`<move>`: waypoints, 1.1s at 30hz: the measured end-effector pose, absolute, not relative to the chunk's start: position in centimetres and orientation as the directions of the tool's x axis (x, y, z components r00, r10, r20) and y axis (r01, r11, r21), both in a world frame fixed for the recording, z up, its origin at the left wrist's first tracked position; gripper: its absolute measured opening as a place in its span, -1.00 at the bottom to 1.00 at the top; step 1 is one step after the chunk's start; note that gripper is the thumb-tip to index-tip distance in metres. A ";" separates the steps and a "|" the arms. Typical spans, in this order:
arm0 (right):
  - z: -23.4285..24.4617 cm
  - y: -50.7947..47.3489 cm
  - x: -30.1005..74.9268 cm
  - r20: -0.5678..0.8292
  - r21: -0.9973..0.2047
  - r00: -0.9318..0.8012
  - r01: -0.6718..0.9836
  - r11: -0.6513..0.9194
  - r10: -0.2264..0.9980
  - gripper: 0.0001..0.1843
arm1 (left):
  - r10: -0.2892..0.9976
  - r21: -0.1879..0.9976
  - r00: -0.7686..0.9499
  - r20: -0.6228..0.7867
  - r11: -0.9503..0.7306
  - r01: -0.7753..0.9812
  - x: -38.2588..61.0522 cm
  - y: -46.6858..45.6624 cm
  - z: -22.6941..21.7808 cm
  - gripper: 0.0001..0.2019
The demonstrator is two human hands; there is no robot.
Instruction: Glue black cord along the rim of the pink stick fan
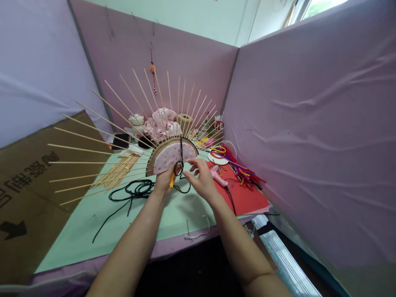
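A half-round panel in white cloth with pink dots stands upright, edged in brown cardboard. Thin wooden sticks fan out from its curved rim. My left hand is closed at the panel's lower middle, beside a looped black cord that runs down the panel's front. Something small and yellow hangs at its fingers. Just right of the cord loop, my right hand has its thumb and fingers apart. Whether its fingertips touch the cord I cannot tell. More black cord lies coiled to the left.
A pink glue gun lies on red sheets at the right, near colourful pipe cleaners and yellow-and-red scissors. Loose sticks are at the left. Behind stand a tape roll and bunched pink cloth. Cardboard leans left.
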State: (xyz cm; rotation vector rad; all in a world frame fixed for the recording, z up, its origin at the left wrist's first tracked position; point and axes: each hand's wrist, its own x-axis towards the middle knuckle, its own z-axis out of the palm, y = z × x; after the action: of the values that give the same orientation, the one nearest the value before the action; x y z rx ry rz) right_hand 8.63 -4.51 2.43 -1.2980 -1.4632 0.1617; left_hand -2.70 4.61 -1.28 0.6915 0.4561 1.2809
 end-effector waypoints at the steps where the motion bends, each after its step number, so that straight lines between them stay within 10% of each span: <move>1: 2.5 -4.2 7.7 0.640 -0.655 0.185 0.638 0.404 0.746 -0.55 | 0.967 0.698 0.244 0.072 0.126 -0.705 -2.7 4.6 -1.3 -0.75; 4: 2.7 -3.0 6.1 0.691 -0.549 0.095 0.714 0.435 0.716 -0.45 | 0.967 0.693 0.237 0.096 0.106 -0.713 -2.6 4.5 -1.3 -0.73; 7: 2.7 -1.8 6.3 0.724 -0.516 0.097 0.733 0.443 0.683 -0.80 | 0.966 0.682 0.239 0.094 0.112 -0.722 -2.6 4.4 -1.1 -0.72; 12: 2.2 -2.5 8.7 0.718 -0.660 0.441 0.676 0.327 0.538 -0.84 | 0.975 0.682 0.216 0.058 0.119 -0.721 -2.8 4.5 -0.9 -0.66; 18: -0.3 -5.0 13.4 0.586 -0.741 0.529 0.656 0.142 0.613 -0.72 | 0.989 0.677 0.144 0.023 0.090 -0.731 -2.9 4.8 -1.0 -0.58; 26: -3.3 -6.7 20.3 0.286 -0.510 0.463 0.815 -0.275 0.839 -0.62 | 0.994 0.679 0.112 -0.006 0.087 -0.729 -2.9 4.8 -0.7 -0.62; 33: -4.7 -5.5 19.6 0.222 -0.457 0.564 0.781 -0.426 0.795 -0.51 | 0.994 0.680 0.104 -0.014 0.086 -0.728 -3.0 5.1 -1.0 -0.59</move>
State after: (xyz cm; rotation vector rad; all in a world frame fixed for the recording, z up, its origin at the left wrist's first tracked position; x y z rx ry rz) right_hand 19.56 -5.55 -4.67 -2.2838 -1.2618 0.0378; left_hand -2.96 5.09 -1.00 0.5963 0.5569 1.3869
